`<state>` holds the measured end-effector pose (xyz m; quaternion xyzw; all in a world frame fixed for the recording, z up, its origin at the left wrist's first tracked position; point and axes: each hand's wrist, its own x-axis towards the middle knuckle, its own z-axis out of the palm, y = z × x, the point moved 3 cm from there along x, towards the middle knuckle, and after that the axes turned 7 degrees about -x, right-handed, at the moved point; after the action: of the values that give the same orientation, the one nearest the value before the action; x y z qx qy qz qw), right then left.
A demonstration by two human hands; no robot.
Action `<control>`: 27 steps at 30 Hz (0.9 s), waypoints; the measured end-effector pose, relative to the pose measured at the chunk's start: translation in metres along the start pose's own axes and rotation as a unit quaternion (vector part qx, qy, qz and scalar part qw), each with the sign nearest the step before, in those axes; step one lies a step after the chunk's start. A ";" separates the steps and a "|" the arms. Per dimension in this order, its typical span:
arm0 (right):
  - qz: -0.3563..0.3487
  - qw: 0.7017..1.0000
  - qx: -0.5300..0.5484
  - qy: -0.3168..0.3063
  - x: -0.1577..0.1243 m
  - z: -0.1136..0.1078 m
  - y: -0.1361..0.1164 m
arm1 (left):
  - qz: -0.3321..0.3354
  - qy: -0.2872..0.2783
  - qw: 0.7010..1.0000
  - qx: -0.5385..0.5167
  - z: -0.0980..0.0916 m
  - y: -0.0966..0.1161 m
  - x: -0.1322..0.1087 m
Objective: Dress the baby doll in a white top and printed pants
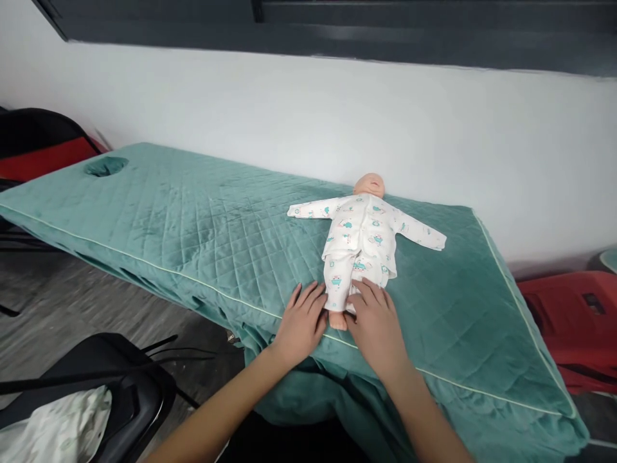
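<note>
A baby doll (371,185) lies on its back with both arms spread, its head towards the wall. It wears a white printed jacket (359,225) and matching trousers (338,280). My left hand (303,321) rests beside the trouser leg at the left, fingers stretched out on the cover and the thumb near the cuff. One bare foot (337,320) sticks out between my hands. Over the other trouser leg my right hand (376,321) is curled, with its fingers on the cloth; that leg's foot is hidden behind it.
A green quilted cover (216,218) spreads over a long massage bed with a face hole (106,166). Behind stands a white wall (241,109). A black chair (135,399) at the lower left bears printed cloth (72,424). Red chairs (573,321) flank the bed.
</note>
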<state>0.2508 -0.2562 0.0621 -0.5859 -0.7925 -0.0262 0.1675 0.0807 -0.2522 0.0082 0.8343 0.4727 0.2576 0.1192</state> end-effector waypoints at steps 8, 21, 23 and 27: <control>0.001 0.999 0.005 0.053 0.001 0.012 -0.008 | -0.036 0.060 0.996 -0.050 0.001 -0.001 0.006; -0.036 0.994 0.057 0.087 -0.029 -0.001 -0.007 | -0.037 0.095 0.990 -0.099 -0.010 -0.001 -0.017; -0.026 0.994 0.069 0.086 -0.033 0.001 -0.006 | -0.038 0.095 0.990 -0.093 -0.007 0.000 -0.018; 0.023 0.986 0.147 0.078 -0.046 -0.004 0.007 | -0.048 0.115 0.988 -0.094 -0.015 0.016 -0.017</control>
<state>0.2697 -0.2970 0.0509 -0.5693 -0.7585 0.0491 0.3133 0.0769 -0.2757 0.0220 0.7608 0.4964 0.3886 0.1539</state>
